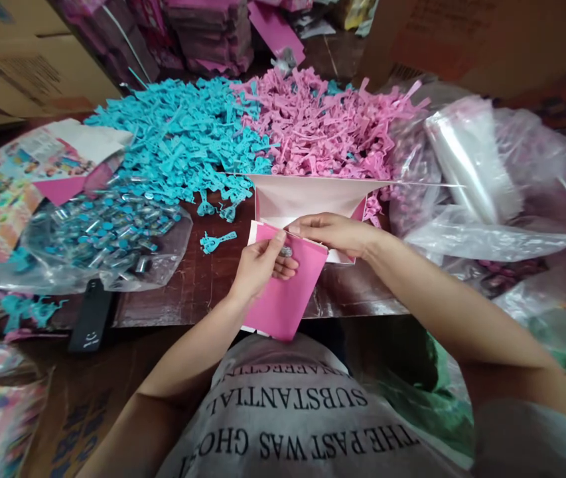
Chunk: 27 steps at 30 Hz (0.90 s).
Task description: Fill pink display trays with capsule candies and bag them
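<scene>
A pink paper box (290,292) with an open white-lined top flap (307,192) rests at the near table edge. My left hand (261,265) grips the box's upper left edge, with a small silvery object (286,251) at its fingertips. My right hand (335,234) pinches the box's upper rim from the right. A single blue plastic piece (217,241) lies just left of the box.
A heap of blue plastic pieces (183,139) and a heap of pink ones (322,126) fill the table behind. A clear bag of small tubes (108,239) and a black phone (92,315) lie at left. Clear plastic bags (476,172) pile at right. Cardboard boxes (34,66) stand behind.
</scene>
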Available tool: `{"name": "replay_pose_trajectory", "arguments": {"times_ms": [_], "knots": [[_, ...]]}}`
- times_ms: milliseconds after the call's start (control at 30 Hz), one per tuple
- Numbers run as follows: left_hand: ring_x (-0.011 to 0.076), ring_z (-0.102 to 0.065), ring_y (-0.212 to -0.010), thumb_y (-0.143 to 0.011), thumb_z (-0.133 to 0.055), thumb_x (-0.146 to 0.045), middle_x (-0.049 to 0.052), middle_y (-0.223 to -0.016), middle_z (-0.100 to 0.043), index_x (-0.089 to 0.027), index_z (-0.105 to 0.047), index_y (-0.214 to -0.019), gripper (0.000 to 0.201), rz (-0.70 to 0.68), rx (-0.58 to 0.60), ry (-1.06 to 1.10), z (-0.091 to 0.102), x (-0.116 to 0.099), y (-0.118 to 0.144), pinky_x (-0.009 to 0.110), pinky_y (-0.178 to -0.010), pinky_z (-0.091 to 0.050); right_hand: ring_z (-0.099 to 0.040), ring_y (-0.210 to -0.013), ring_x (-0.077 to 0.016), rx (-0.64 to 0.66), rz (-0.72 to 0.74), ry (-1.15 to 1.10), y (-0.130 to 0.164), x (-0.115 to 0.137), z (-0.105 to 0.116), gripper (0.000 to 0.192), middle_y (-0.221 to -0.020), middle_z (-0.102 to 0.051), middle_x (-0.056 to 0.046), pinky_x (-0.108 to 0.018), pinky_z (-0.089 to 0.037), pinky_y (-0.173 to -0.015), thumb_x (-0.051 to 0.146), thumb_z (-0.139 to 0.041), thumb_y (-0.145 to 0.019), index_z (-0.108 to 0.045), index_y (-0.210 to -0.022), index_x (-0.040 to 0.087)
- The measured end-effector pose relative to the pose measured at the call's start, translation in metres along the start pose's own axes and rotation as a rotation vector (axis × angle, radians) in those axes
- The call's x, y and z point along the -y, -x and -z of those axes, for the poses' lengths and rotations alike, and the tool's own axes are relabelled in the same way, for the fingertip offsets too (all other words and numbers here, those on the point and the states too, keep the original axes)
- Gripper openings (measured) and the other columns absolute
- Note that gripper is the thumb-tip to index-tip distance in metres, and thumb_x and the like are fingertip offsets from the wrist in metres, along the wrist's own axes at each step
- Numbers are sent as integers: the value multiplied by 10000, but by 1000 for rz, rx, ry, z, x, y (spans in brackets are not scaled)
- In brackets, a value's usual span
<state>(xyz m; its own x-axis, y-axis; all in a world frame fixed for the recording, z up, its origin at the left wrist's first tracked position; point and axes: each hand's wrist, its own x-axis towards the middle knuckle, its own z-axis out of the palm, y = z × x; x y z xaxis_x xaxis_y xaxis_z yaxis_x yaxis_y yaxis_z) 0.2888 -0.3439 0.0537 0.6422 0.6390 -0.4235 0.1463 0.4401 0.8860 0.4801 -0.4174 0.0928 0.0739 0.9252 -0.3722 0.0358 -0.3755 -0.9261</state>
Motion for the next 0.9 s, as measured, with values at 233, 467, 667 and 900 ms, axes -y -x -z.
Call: {"name": "replay_pose_trajectory", "arguments": {"times_ms": [233,467,667,900], "knots": [[178,-747,-553,-782,-877,-675,93,-690,-791,-146,-687,-834,564,32,29,13,4,-11,2,262,-552,-612,-598,-729,-152,111,19,38,7,14,-5,459,-856,-745,-15,-282,-455,-647,698,-733,-907,-772,-971,245],[188,-805,-781,-873,-840,-523,106,-870,-845,-136,-742,-992,416,-66,50,49,2,-12,18,321,-792,-645,-487,-642,-117,71,9,222,3,9,0,545,-735,-645,9,-278,-357,-586,758,-736,-860,-771,-907,216],[198,-806,-820,-865,-863,-545,101,-890,-851,-143,-768,-991,432,-70,103,70,4,-8,22,337,-830,-629,-571,-709,-133,73,51,251,4,6,8,575,-852,-747,-23,-285,-420,-626,761,-751,-831,-819,-990,213],[205,-811,-809,-849,-879,-526,87,-847,-847,-158,-794,-915,384,-58,142,83,6,-16,22,331,-812,-633,-603,-740,-141,86,75,352,1,16,11,562,-848,-762,-26,-290,-450,-683,740,-732,-852,-841,-994,208]]}}
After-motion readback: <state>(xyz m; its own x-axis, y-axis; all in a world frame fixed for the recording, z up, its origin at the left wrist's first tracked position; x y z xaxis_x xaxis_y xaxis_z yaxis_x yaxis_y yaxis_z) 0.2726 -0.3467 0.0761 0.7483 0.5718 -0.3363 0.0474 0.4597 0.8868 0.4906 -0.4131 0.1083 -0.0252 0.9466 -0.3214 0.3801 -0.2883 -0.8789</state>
